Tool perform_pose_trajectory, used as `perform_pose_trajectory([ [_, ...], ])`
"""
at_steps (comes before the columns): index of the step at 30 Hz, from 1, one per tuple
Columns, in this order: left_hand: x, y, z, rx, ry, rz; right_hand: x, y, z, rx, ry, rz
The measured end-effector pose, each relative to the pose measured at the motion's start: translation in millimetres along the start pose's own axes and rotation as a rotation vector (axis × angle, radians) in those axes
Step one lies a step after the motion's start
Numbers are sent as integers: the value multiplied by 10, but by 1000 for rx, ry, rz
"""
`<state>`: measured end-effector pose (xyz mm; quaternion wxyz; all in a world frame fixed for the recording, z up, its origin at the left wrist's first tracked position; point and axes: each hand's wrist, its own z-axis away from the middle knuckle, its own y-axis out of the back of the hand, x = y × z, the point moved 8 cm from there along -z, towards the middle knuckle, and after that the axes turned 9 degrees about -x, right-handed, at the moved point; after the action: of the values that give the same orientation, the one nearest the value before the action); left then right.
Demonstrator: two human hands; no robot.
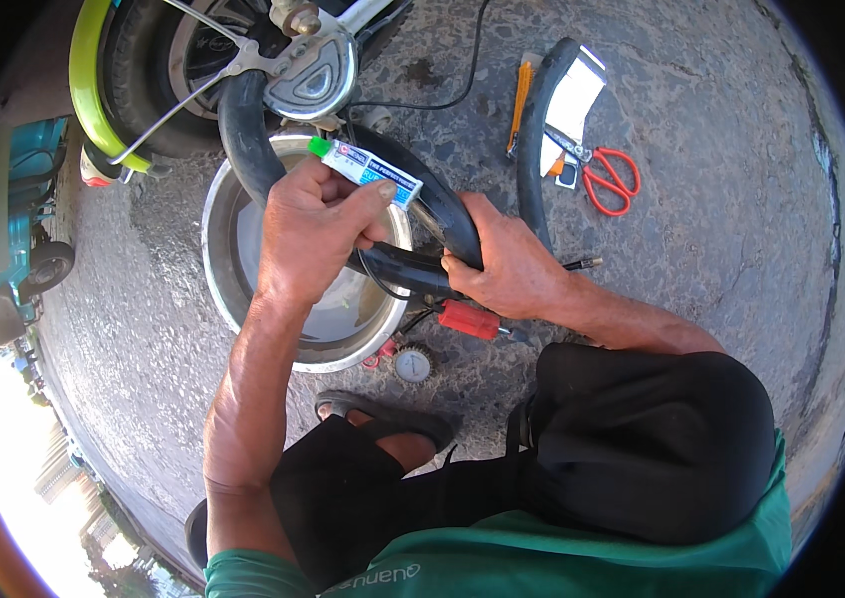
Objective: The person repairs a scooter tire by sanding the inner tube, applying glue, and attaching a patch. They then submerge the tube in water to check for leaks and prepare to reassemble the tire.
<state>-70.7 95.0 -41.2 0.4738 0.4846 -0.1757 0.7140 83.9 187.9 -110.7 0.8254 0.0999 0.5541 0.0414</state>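
Note:
My left hand (303,231) is closed on a small glue tube (374,171), white and blue with a green cap pointing up and left. The thumb presses on the tube's lower right end. Just to the right, my right hand (510,254) grips a black inner tube (432,194). The inner tube loops over a round metal basin (215,249) that holds cloudy water, and its upper left part runs up to the wheel. My right fingertips are partly hidden behind the rubber. Below the inner tube lies a tool with a red handle (469,320).
A vehicle wheel with a lime-green fender (93,80) stands at the upper left. Red-handled scissors (610,181), a strip of black rubber (530,149), white sheets (576,95) and a yellow cutter knife (521,105) lie right of the basin. A round gauge (412,365) sits near my foot.

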Motion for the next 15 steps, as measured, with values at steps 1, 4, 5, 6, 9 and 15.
perform_pose_trajectory([
  [1,-15,16,-9,1,-6,-5,-9,3,1,-5,-9,12],
  [4,-49,11,-39,0,-7,-30,-18,1,2,-12,-26,41],
  [5,-57,6,-46,1,-5,-40,-15,-1,1,-9,-22,45],
  [6,-70,5,-55,4,-2,-45,-11,-5,0,-7,-18,49],
  [9,-89,-3,-69,11,7,-56,-38,9,5,40,50,69],
  [15,-83,-67,-46,3,43,-93,-14,-10,-2,-4,4,68],
])
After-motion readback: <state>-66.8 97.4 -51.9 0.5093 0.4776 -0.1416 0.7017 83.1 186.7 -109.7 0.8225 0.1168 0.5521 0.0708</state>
